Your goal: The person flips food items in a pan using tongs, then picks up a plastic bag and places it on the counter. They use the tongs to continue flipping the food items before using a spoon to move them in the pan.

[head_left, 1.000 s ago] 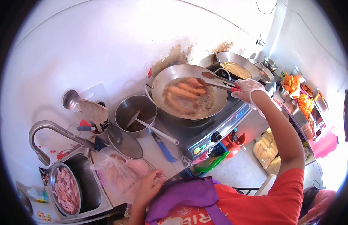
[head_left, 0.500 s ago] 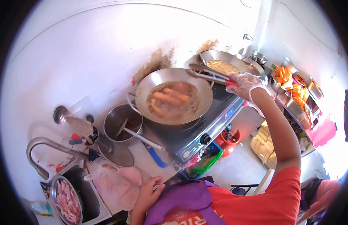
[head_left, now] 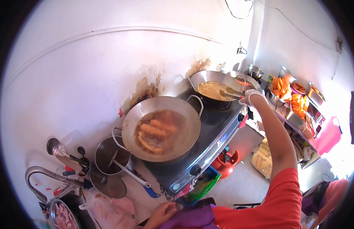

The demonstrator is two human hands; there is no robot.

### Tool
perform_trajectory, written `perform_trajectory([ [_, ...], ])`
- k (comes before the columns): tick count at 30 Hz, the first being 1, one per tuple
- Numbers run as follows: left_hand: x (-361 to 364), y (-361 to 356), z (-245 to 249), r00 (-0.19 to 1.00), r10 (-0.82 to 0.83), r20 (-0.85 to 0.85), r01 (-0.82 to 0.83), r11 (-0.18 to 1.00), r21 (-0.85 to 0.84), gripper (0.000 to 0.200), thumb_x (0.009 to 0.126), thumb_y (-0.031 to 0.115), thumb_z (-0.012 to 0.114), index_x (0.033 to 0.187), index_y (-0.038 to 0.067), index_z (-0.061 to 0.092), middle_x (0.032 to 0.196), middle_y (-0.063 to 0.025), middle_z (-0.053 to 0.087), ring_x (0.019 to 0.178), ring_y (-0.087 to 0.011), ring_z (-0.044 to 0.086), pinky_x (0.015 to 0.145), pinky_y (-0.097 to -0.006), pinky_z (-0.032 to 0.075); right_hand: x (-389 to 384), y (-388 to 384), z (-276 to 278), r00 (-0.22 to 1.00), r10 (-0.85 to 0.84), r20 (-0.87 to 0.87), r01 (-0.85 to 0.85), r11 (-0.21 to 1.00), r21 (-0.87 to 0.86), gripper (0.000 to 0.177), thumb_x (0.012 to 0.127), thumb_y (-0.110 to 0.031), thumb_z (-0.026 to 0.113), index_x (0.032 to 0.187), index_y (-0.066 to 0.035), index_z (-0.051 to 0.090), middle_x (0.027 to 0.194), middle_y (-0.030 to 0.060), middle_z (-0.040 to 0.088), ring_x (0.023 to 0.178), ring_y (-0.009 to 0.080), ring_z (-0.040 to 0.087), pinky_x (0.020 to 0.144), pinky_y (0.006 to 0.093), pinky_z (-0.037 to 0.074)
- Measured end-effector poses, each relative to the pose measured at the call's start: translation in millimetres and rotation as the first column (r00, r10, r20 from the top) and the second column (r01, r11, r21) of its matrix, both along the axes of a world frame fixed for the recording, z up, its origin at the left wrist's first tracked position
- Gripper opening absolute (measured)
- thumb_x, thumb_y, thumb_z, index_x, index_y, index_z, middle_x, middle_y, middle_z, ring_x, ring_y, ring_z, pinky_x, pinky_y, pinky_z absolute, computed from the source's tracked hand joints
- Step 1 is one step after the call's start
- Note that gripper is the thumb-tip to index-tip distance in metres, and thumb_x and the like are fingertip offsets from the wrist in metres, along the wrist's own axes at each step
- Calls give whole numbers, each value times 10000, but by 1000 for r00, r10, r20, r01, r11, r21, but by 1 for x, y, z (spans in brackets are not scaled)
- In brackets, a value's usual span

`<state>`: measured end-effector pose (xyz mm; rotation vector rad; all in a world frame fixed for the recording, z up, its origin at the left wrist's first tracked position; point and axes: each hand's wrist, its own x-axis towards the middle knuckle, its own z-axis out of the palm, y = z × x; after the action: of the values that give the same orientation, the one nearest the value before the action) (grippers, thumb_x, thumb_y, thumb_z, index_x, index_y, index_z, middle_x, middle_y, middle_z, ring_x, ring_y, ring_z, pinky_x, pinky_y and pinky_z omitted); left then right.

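Note:
My right hand (head_left: 254, 97), in a clear plastic glove, is closed around the handles of metal tongs (head_left: 231, 93). The tong tips reach over the second wok (head_left: 195, 78), where pale strips sizzle in oil. In the nearer wok (head_left: 129, 126), several orange-brown battered pieces (head_left: 158, 129) fry in bubbling oil. My bare left hand (head_left: 161, 214) is low in the view beside my purple apron (head_left: 192, 217), its fingers loosely extended and holding nothing. A plastic bag of pink contents (head_left: 112, 212) lies to its left.
Both woks stand on a black gas stove (head_left: 184, 143). A deep pot (head_left: 102, 150) with a long-handled utensil, a faucet (head_left: 36, 170) and a bowl of raw meat (head_left: 64, 217) are at left. Trays of orange fried food (head_left: 299, 105) stand right; a red gas cylinder (head_left: 226, 166) sits below.
The view has shifted, placing the woks lower. My right hand has carried the tongs away from the nearer wok to the second one. My left hand stays near the apron.

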<state>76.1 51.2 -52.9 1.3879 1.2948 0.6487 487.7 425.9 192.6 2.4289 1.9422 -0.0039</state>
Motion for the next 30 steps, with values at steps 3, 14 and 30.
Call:
perform_trajectory([
  [3,10,10,-5,1000,-21,12,20,1000,16,392,932,247,634,1240,19,555,1091,-77,653,981,-127,624,852,-257,482,18,52,-22,952,294,89,-268,935,-231,412,779,-362,716,1053,-59,661,1035,158,662,944,307,628,816,403,500],
  [14,23,13,-1,993,104,64,-95,986,-136,376,956,257,604,1244,21,554,1109,-86,648,1038,-112,600,880,-259,470,-31,44,10,963,242,121,-253,963,90,432,834,-427,662,1071,-67,675,940,138,686,915,289,675,803,393,534],
  [30,-13,-41,-224,974,-224,-8,200,884,-422,571,962,496,486,1269,22,570,1267,-149,589,1154,-227,547,1021,-325,390,-25,-64,25,901,377,-216,-295,895,334,550,815,-419,682,1263,-130,544,1107,170,656,1053,358,616,913,413,465],
])
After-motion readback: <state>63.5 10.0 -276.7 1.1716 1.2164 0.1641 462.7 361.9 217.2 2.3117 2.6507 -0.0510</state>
